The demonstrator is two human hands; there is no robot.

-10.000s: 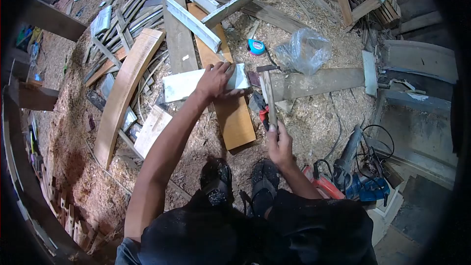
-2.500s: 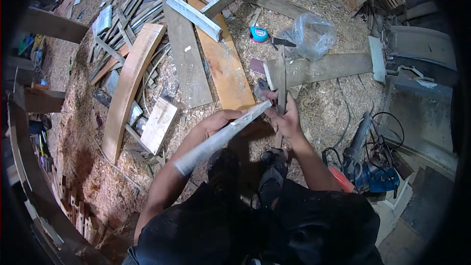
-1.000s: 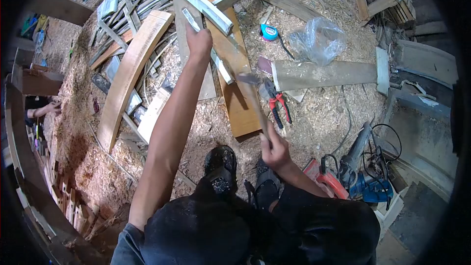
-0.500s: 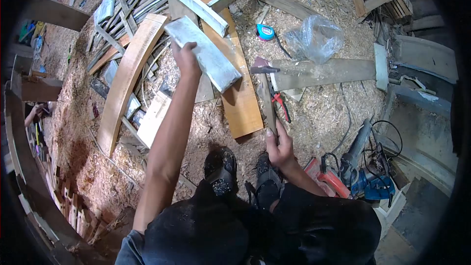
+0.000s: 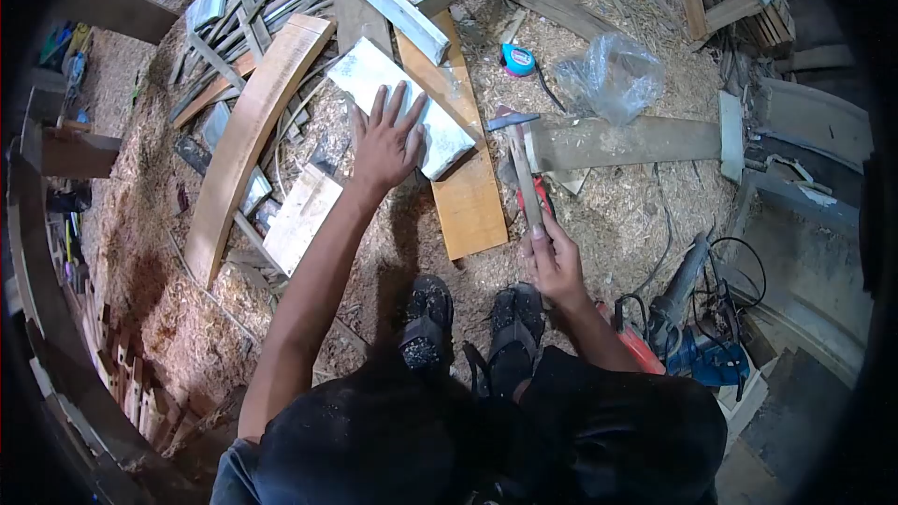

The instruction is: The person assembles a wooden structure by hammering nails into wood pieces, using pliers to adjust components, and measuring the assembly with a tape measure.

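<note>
My left hand (image 5: 387, 142) lies with spread fingers on a short whitish board (image 5: 440, 136), which rests partly over a long orange-brown board (image 5: 472, 215). My right hand (image 5: 553, 260) is wrapped round the wooden handle of a hammer (image 5: 526, 164). The hammer's head is up, beside the near end of a grey plank (image 5: 636, 142). Red-handled pliers (image 5: 545, 194) lie partly hidden behind the hammer handle.
A blue tape measure (image 5: 517, 60) and a clear plastic bag (image 5: 613, 79) lie further forward. A curved board (image 5: 257, 136) and stacked strips (image 5: 281, 0) are at left. Power tools (image 5: 697, 346) with cords sit at right. Sandals (image 5: 426, 323) are on my feet among wood shavings.
My left hand has gone from gripping the whitish board's edge to lying spread on its face, and the board now lies flatter. The hammer in my right hand has shifted slightly right.
</note>
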